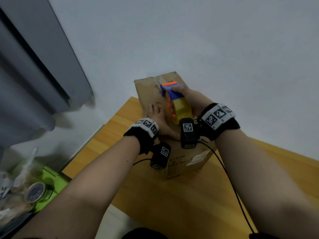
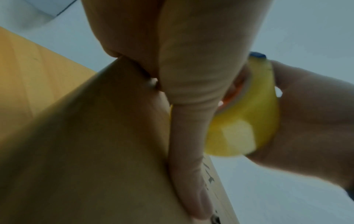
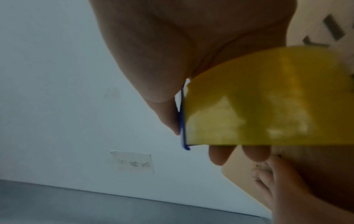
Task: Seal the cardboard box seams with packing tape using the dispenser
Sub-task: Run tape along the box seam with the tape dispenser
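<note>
A brown cardboard box (image 1: 150, 94) stands on the wooden table (image 1: 120, 128), its top seam running away from me. On that top sits the tape dispenser (image 1: 174, 94), blue and orange with a yellow tape roll (image 1: 183, 108). My right hand (image 1: 191, 99) grips the dispenser around the roll; the yellow tape roll (image 3: 268, 106) fills the right wrist view. My left hand (image 1: 156, 112) lies flat on the box top beside the dispenser, fingers straight. In the left wrist view its thumb (image 2: 189, 159) runs down the box's side (image 2: 95, 151), next to the roll (image 2: 245, 121).
A grey curtain (image 1: 34, 66) hangs at the left against the pale wall. A green tray (image 1: 51, 178) with a round tin and bags sits low at the left beside the table. A black cable (image 1: 229, 178) trails over the table at the right.
</note>
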